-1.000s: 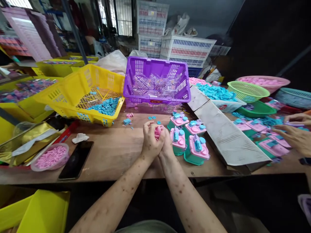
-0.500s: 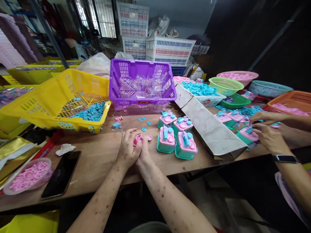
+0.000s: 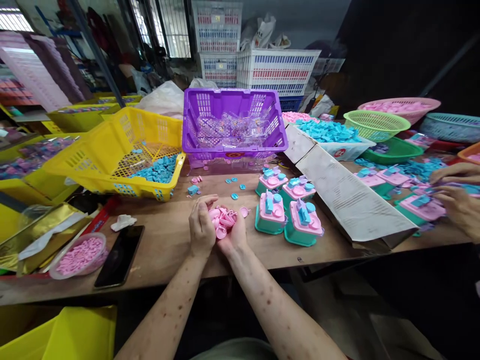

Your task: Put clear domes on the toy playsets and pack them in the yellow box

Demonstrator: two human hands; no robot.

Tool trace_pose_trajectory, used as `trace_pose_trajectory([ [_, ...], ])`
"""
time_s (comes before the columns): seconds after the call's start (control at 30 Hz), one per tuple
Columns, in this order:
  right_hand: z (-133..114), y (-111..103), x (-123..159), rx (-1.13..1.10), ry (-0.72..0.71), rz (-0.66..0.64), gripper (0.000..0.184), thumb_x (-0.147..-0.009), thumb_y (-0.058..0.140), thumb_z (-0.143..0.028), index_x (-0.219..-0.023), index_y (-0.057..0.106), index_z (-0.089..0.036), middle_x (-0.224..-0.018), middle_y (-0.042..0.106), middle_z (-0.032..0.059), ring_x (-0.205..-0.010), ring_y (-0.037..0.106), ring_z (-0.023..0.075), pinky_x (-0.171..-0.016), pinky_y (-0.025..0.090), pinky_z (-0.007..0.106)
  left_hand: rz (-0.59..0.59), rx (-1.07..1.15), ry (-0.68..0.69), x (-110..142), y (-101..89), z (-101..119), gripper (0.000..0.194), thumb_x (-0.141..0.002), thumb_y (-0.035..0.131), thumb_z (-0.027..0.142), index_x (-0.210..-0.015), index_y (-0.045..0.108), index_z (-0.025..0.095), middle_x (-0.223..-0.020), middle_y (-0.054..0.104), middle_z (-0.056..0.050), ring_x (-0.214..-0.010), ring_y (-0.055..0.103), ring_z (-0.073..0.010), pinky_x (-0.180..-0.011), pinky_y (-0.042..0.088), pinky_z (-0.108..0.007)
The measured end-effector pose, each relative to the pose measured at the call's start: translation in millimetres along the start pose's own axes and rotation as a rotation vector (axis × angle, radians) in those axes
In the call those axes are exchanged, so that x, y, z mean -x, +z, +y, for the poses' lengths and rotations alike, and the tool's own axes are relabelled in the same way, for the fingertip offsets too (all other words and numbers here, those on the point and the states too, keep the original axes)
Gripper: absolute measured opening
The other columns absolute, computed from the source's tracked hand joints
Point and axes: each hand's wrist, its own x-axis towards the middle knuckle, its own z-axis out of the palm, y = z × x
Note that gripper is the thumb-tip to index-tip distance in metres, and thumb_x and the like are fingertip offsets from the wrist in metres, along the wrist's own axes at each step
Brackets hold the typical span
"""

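Note:
My left hand [image 3: 201, 226] and my right hand [image 3: 237, 235] are cupped together around a heap of small pink plastic toy pieces [image 3: 222, 220], some round like little pans. One round pink piece [image 3: 244, 212] shows at the tips of my right hand. To the right of my hands stand several toy blocks [image 3: 270, 212] with green bases, pink tops and blue parts. Beyond my fingers several blue discs [image 3: 234, 196] lie on the table, with a small blue block [image 3: 193, 190] and a few pink bits nearby.
A yellow basket [image 3: 93, 172] with blue pieces and a purple basket [image 3: 234, 147] with clear packs stand behind. A phone [image 3: 120, 257] and a tub of pink pieces [image 3: 101, 260] lie left. A cardboard divider [image 3: 348, 195] runs at right; a co-worker's hands [image 3: 459, 200] work beyond it.
My hands have opened from a closed clasp into a cup, so the pink heap now shows. The view has swung left, shifting the scene rightward.

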Motion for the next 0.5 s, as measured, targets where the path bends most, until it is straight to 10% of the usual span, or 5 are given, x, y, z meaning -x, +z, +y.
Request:
trace_pose_trajectory([
  [0.23,-18.1,14.7,23.9,-0.042,0.054,0.025,0.029,-0.103,0.046,-0.035,-0.094,0.069,-0.020,-0.086,0.078,0.0076,-0.075,0.076,0.0236,-0.076,0.071,0.046,0.281,0.063,-0.087,-32.3,-2.0,-3.3,0.064,-0.116,0.014,0.060,-0.105,0.066,0.023,-0.110,0.075,-0.012,-0.105,0.075,-0.0231,-0.094,0.063,-0.038],
  [0.37,-49.9,28.2,38.8,-0.060,0.019,-0.013,0.024,-0.102,0.049,-0.034,-0.099,0.069,-0.021,-0.094,0.080,0.0068,-0.086,0.078,0.0243,-0.082,0.071,0.048,-0.063,-0.191,-0.083,-53.5,-8.0,-27.1,0.046,-0.109,0.042,0.062,-0.107,0.064,0.023,-0.101,0.075,-0.008,-0.081,0.072,-0.0194,-0.072,0.061,-0.030],
  [0.5,-90.1,40.9,59.0,-0.079,-0.088,-0.049,0.024,-0.104,0.048,-0.039,-0.100,0.066,-0.024,-0.090,0.078,0.0048,-0.084,0.077,0.0256,-0.085,0.070,0.054,-0.356,-0.275,0.077,-38.8,24.9,-22.5,0.041,-0.095,0.072,0.064,-0.094,0.074,0.023,-0.090,0.077,-0.005,-0.082,0.073,-0.0237,-0.079,0.065,-0.037],
])
